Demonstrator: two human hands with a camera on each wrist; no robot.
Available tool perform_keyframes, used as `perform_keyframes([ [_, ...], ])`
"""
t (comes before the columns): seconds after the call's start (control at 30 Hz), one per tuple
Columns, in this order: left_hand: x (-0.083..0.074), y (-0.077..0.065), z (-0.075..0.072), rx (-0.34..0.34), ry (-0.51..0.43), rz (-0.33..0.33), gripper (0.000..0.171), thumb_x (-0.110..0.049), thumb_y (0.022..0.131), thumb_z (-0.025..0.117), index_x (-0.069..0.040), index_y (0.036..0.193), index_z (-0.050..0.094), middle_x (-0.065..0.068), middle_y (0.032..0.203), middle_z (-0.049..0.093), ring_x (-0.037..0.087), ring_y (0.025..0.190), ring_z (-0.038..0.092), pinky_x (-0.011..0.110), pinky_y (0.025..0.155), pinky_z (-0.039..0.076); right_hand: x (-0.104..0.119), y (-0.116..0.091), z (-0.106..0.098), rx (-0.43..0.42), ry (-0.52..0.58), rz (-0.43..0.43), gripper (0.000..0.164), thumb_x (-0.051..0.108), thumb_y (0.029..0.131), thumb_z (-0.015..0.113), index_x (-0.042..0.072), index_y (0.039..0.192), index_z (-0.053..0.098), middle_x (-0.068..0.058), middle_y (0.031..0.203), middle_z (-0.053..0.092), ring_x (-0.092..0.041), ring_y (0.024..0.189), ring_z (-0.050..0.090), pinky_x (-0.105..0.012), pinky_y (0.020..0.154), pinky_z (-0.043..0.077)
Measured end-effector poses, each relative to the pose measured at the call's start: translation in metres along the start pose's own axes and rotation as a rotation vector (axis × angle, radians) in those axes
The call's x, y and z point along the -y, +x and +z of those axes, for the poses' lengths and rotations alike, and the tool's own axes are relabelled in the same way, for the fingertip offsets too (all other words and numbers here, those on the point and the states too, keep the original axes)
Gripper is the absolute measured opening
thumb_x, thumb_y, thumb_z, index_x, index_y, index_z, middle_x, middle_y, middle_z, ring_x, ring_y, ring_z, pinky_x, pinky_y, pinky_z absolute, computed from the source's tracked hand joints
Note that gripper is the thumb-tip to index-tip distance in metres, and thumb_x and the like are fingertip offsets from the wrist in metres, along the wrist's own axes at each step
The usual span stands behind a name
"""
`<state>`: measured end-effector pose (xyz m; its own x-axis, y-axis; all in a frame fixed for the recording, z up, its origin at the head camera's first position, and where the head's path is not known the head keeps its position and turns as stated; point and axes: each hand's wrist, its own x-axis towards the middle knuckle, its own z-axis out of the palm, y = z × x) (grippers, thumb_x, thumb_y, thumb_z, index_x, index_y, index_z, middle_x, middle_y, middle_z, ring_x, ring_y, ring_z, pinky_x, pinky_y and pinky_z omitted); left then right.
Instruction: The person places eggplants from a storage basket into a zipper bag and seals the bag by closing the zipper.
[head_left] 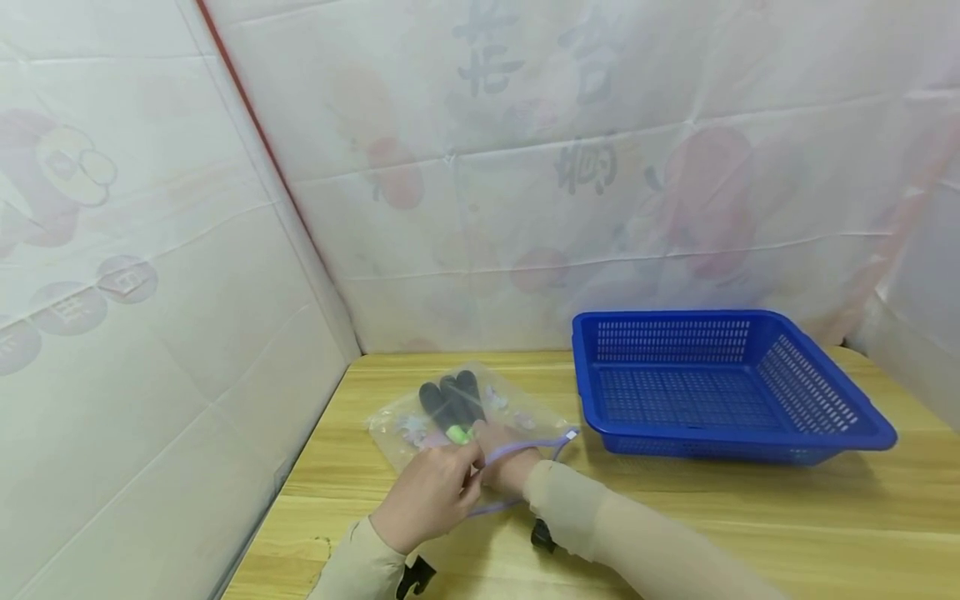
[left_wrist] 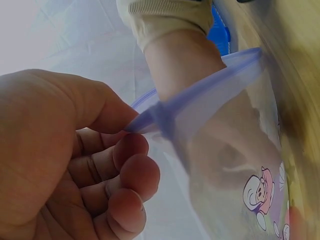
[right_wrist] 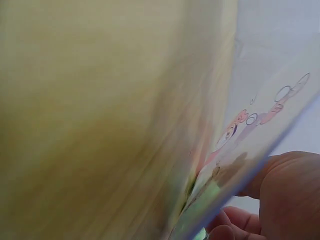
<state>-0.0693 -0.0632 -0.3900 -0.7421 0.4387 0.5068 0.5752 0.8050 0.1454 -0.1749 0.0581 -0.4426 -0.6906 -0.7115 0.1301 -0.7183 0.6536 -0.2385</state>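
Observation:
A clear zip bag (head_left: 408,421) with cartoon prints and a purple zip edge lies on the table, its mouth toward me. Inside are three long, dark, round-ended pieces (head_left: 442,402) with light green ends, resembling eggplants. My left hand (head_left: 431,498) pinches the purple edge (left_wrist: 192,102) between thumb and forefinger, lifting it; the other fingers curl loosely below. Through the mouth reaches my right hand (head_left: 498,446), its fingertips at the green ends (head_left: 459,434). Bag film and zip edge partly cover that hand (right_wrist: 290,195); whether it grips a piece I cannot tell.
A blue plastic basket (head_left: 697,435) with slotted walls stands on the wooden table (head_left: 315,492), right of the bag. White printed sheets (head_left: 480,225) hang behind the table and along its left side.

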Motion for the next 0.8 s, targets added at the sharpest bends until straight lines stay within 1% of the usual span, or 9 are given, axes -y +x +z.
perform_keyframes([
  [0.07, 0.000, 0.000, 0.000, 0.001, -0.005, -0.002, 0.013, -0.005, 0.079, 0.068, -0.014, 0.080, 0.058, -0.009, 0.065, 0.054, -0.002, 0.054, 0.043, 0.011, 0.049, 0.037, -0.003, -0.006, -0.001, -0.021, 0.022, -0.014, 0.013, 0.017, 0.076, 0.068, 0.015, 0.080, 0.056, 0.005, 0.077, 0.052, -0.011, 0.067, 0.052, -0.026, 0.062, 0.047],
  [0.17, 0.000, 0.000, -0.001, 0.009, -0.016, -0.010, 0.012, -0.005, 0.079, 0.068, -0.013, 0.082, 0.059, -0.008, 0.066, 0.056, -0.001, 0.055, 0.045, 0.011, 0.050, 0.038, -0.008, -0.017, -0.003, -0.067, 0.002, -0.075, 0.011, 0.022, 0.081, 0.067, 0.018, 0.079, 0.057, 0.007, 0.076, 0.054, -0.009, 0.066, 0.052, -0.027, 0.062, 0.046],
  [0.23, 0.000, 0.000, -0.001, 0.018, -0.018, -0.014, 0.010, -0.005, 0.080, 0.067, -0.012, 0.083, 0.060, -0.008, 0.067, 0.056, -0.002, 0.056, 0.045, 0.011, 0.050, 0.038, -0.011, -0.027, -0.006, -0.054, 0.015, -0.081, 0.020, 0.028, 0.087, 0.064, 0.018, 0.072, 0.056, 0.007, 0.068, 0.053, -0.008, 0.060, 0.049, -0.026, 0.057, 0.044],
  [0.37, -0.001, 0.000, -0.001, 0.027, -0.015, -0.018, 0.010, -0.004, 0.080, 0.065, -0.012, 0.082, 0.061, -0.008, 0.067, 0.057, -0.002, 0.055, 0.044, 0.010, 0.050, 0.037, -0.017, -0.044, -0.013, -0.018, 0.047, -0.102, 0.030, 0.032, 0.092, 0.061, 0.019, 0.065, 0.058, 0.010, 0.057, 0.049, -0.005, 0.049, 0.042, -0.024, 0.048, 0.039],
  [0.4, -0.001, 0.000, -0.001, 0.029, -0.014, -0.018, 0.010, -0.004, 0.080, 0.065, -0.012, 0.082, 0.060, -0.008, 0.066, 0.056, -0.002, 0.055, 0.044, 0.010, 0.050, 0.037, -0.018, -0.047, -0.015, -0.018, 0.063, -0.111, 0.028, 0.030, 0.091, 0.063, 0.016, 0.066, 0.061, 0.009, 0.057, 0.052, -0.004, 0.049, 0.043, -0.023, 0.049, 0.040],
  [0.5, -0.001, 0.000, -0.001, 0.037, -0.013, -0.020, 0.010, -0.004, 0.081, 0.064, -0.012, 0.081, 0.060, -0.008, 0.065, 0.055, -0.003, 0.053, 0.042, 0.010, 0.048, 0.036, -0.023, -0.054, -0.020, -0.026, 0.116, -0.137, 0.015, 0.026, 0.089, 0.066, 0.012, 0.082, 0.066, 0.010, 0.062, 0.055, -0.002, 0.051, 0.046, -0.022, 0.051, 0.043],
  [0.6, -0.002, 0.000, -0.002, 0.045, -0.013, -0.021, 0.010, -0.003, 0.081, 0.064, -0.012, 0.081, 0.060, -0.009, 0.064, 0.054, -0.003, 0.053, 0.041, 0.010, 0.048, 0.035, -0.025, -0.061, -0.024, -0.008, 0.177, -0.130, 0.017, 0.023, 0.088, 0.066, 0.007, 0.093, 0.067, 0.011, 0.064, 0.056, -0.001, 0.052, 0.048, -0.021, 0.051, 0.044],
  [0.67, -0.002, 0.000, -0.002, 0.050, -0.013, -0.021, 0.010, -0.003, 0.081, 0.064, -0.012, 0.081, 0.060, -0.009, 0.064, 0.053, -0.003, 0.053, 0.041, 0.010, 0.048, 0.035, -0.026, -0.066, -0.028, 0.001, 0.193, -0.119, 0.018, 0.023, 0.089, 0.065, 0.007, 0.095, 0.066, 0.013, 0.062, 0.051, 0.000, 0.051, 0.045, -0.020, 0.048, 0.042],
  [0.8, -0.001, 0.001, -0.002, 0.062, -0.017, -0.026, 0.009, -0.004, 0.082, 0.064, -0.012, 0.081, 0.060, -0.008, 0.065, 0.054, -0.002, 0.053, 0.042, 0.010, 0.048, 0.035, -0.026, -0.079, -0.039, -0.008, 0.190, -0.131, 0.022, 0.025, 0.088, 0.067, 0.005, 0.099, 0.065, 0.012, 0.070, 0.052, 0.000, 0.055, 0.046, -0.019, 0.050, 0.042],
])
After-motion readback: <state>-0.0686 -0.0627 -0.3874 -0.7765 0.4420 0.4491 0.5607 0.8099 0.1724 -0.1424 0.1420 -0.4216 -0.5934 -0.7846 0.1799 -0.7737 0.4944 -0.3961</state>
